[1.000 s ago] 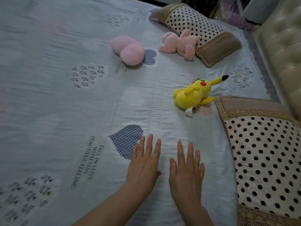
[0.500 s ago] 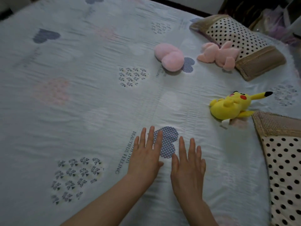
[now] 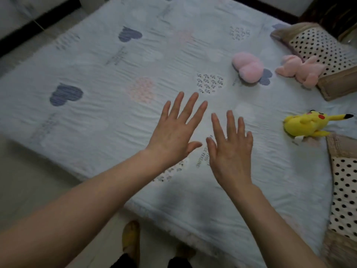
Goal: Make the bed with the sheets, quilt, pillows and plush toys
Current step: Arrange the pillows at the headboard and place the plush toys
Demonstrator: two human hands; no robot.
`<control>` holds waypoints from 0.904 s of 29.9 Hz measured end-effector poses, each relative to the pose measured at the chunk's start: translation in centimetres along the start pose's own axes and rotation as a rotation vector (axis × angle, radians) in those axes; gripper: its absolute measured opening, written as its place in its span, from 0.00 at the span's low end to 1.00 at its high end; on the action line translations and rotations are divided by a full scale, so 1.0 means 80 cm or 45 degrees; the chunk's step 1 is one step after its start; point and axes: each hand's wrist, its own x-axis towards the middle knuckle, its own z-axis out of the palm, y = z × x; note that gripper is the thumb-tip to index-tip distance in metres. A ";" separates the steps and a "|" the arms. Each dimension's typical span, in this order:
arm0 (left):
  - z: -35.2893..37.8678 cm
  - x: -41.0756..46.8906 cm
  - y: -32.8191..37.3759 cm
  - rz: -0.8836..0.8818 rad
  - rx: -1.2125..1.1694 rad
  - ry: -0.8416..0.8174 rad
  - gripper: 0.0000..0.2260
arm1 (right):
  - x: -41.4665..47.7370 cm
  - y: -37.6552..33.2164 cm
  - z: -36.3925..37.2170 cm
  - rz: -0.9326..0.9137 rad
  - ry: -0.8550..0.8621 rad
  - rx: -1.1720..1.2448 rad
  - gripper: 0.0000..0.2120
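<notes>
A pale blue quilt printed with hearts lies spread flat over the bed. My left hand and my right hand are side by side over its middle, fingers straight and spread, holding nothing. To the right lie a yellow plush toy, a round pink plush toy and a pink animal plush toy. One polka-dot pillow sits at the far right corner, and a second polka-dot pillow lies at the near right edge.
Pale floor shows along the bed's near left side. My foot in a yellowish slipper stands by the bed edge. A dark strip runs along the floor at the far left.
The view has pulled back and swung left, so the bed's near edge and the floor show. Both hands have slid left across the quilt, and their fingers are more spread.
</notes>
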 end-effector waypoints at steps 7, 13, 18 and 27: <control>-0.171 -0.092 -0.123 0.088 0.207 0.151 0.43 | -0.011 -0.184 -0.132 -0.250 0.154 -0.128 0.28; -0.255 -0.151 -0.167 -0.015 0.267 0.210 0.41 | -0.009 -0.250 -0.220 -0.387 0.277 -0.166 0.28; -0.283 -0.191 -0.212 -0.051 0.282 0.249 0.40 | 0.001 -0.305 -0.246 -0.428 0.315 -0.177 0.29; -0.358 -0.237 -0.413 0.000 0.394 0.308 0.39 | 0.059 -0.506 -0.246 -0.522 0.339 -0.236 0.31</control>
